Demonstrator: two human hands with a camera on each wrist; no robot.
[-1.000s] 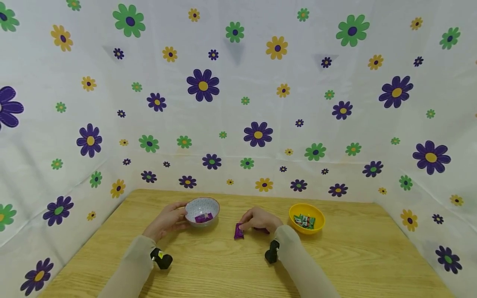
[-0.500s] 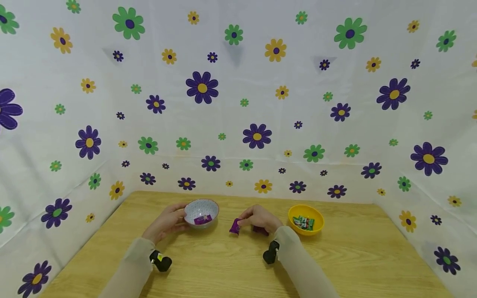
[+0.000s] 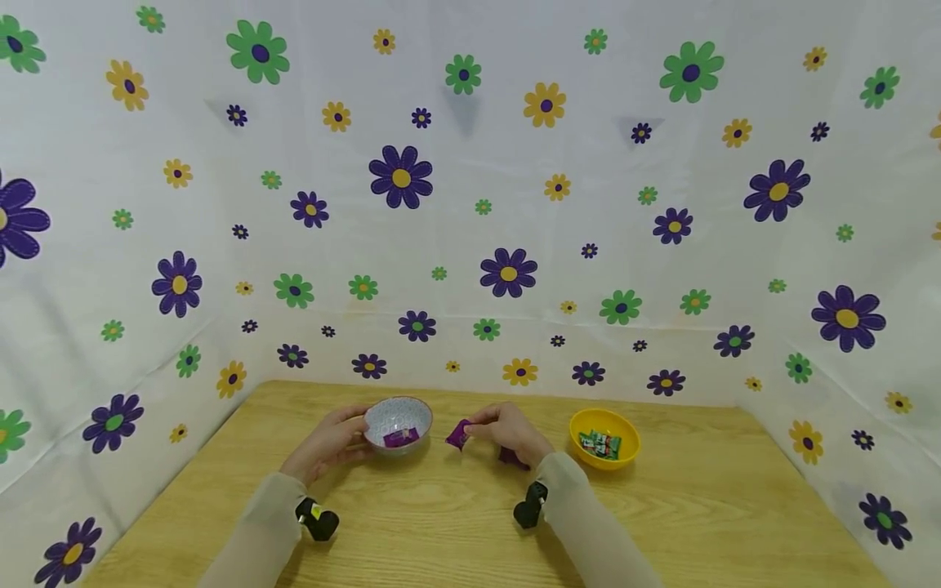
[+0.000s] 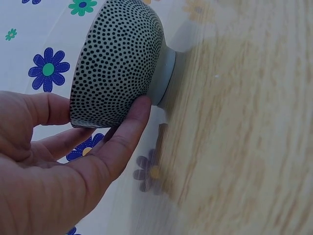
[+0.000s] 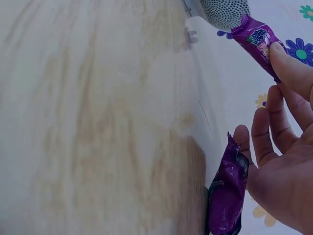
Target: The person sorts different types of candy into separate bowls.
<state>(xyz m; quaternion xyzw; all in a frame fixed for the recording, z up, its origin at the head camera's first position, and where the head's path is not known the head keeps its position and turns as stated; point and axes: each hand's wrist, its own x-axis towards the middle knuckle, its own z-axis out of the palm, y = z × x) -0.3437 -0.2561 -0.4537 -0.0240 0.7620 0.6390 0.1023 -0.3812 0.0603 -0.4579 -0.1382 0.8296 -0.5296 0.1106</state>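
My left hand [image 3: 329,443] grips the side of a small patterned bowl [image 3: 397,415], thumb at its rim and fingers along its outside. In the left wrist view this bowl [image 4: 115,63] shows dark dots on its outer wall. Inside it lies a purple-wrapped candy [image 3: 400,438]. Between thumb and fingertips my right hand [image 3: 509,429] pinches another purple candy [image 3: 459,434], raised just right of the bowl; grapes show on the wrapper [image 5: 257,44] in the right wrist view. Below that hand a further purple-wrapped candy [image 5: 227,196] rests on the table, partly hidden in the head view.
A yellow bowl [image 3: 630,439] with green candy packets [image 3: 600,444] stands right of my right hand. The wooden table [image 3: 441,523] ends at a white flower-printed cloth [image 3: 470,229] at the back and sides.
My right hand has lifted the pinched candy from the table and moved it left and away from me, toward the patterned bowl. My left hand stays on the bowl.
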